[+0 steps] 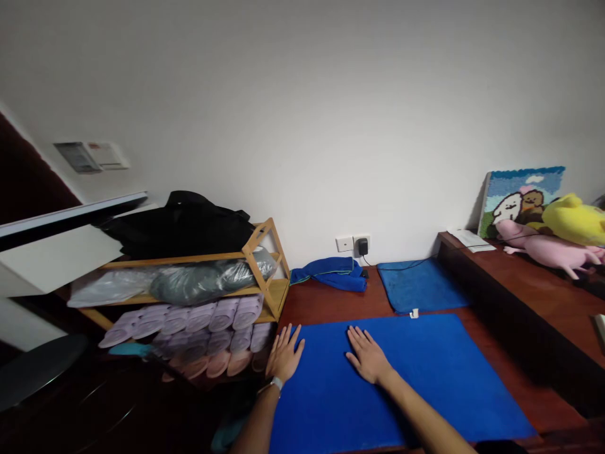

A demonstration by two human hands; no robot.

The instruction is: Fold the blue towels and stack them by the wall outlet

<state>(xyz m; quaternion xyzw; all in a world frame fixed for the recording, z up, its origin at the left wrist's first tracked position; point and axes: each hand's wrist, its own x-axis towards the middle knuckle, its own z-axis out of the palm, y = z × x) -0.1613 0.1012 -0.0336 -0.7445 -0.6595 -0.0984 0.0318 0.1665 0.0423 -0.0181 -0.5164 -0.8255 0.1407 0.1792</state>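
A large blue cloth [331, 403] is spread flat over the reddish-brown wooden tabletop [302, 306]. My left hand [285, 354] rests at its far left corner, fingers spread and palm down, with a watch or band on the wrist. Near the cloth's far edge, my right hand [368, 356] lies flat on it, fingers stretched out and holding nothing. Beyond it, a smaller folded blue towel [420, 287] with a white tag lies by the wall. Another bunched blue cloth [331, 272] with a green edge sits at the back left.
Left of the table stands a wooden rack [265, 277] with a black bag [184, 221], plastic-wrapped items and rows of slippers [236, 312]. A black plug [362, 246] with a cable is in the wall socket. On the right, a raised ledge holds plush toys [539, 246] and a dog picture [529, 195].
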